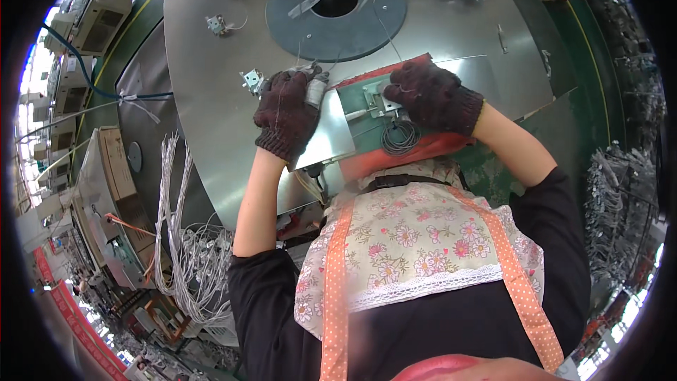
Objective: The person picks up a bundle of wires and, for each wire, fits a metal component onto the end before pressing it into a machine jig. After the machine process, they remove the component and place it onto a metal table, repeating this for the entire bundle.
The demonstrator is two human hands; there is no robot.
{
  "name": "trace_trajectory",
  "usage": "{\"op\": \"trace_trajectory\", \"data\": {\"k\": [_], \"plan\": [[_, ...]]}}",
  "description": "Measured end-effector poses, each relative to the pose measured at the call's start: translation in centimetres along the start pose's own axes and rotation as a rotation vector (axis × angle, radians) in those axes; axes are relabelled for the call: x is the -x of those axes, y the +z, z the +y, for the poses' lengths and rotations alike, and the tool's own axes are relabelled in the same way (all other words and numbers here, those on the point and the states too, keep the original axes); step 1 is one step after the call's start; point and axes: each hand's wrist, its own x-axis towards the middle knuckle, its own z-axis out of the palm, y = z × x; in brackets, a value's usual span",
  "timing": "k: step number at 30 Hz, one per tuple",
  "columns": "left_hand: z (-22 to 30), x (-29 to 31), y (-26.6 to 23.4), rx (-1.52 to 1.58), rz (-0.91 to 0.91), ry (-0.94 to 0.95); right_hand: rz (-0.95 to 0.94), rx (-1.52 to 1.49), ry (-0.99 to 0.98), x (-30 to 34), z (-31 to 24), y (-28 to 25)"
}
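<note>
Head view: left hand point(285, 114) clenched on a small grey cylindrical part point(316, 90) at the desk point(211, 63) edge; right hand point(434, 95) pressing, fingers apparently closed, on a metal bracket point(375, 104). Best keep that bracket pinned flat while feeding the thin wire point(389, 39).

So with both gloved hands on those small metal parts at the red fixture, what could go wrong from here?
1. The left hand grips a small metal part in a thick knit glove; it could slip, and thin wires run close by and might snag.
2. The right hand presses on the metal bracket at the red fixture; glove fibres could catch there.
3. The coiled dark cable lies loose beside that wrist and may get dragged.
</note>
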Motion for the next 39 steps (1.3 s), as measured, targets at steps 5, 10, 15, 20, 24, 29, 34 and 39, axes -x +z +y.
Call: {"op": "trace_trajectory", "data": {"k": [5, 10, 15, 20, 24, 29, 34, 39], "plan": [[-0.2, -0.2, 0.9, -0.101, 0.053, 0.037, 0.026, 0.057, 0.007, -1.0, -1.0, -0.9], [1.2, -0.1, 1.0, -0.239, 0.268, 0.247, 0.056, 0.006, 0.126, -0.2, -1.6, 0.9], [2.9, 0.7, 2.9, -0.174, 0.126, 0.365, 0.266, -0.225, 0.240, 0.3, -3.2, 2.0], [6.4, 0.9, 7.3, -0.215, -0.198, 0.401, 0.290, -0.247, 0.102, 0.9, -1.9, 7.3], [7.9, 1.1, 7.1, -0.198, -0.236, 0.353, 0.258, -0.361, -0.023, 1.9, -0.6, 3.9], [8.7, 1.3, 6.6, -0.227, -0.110, 0.324, 0.378, -0.235, 0.097, 2.7, 8.6, 3.2], [8.3, 1.8, 6.5, -0.276, -0.169, 0.254, 0.156, -0.149, 0.849, 2.4, 19.3, -1.0], [10.2, 1.1, 6.3, -0.269, -0.191, 0.268, 0.202, -0.074, 0.989, 3.4, 24.2, 2.0]]}}
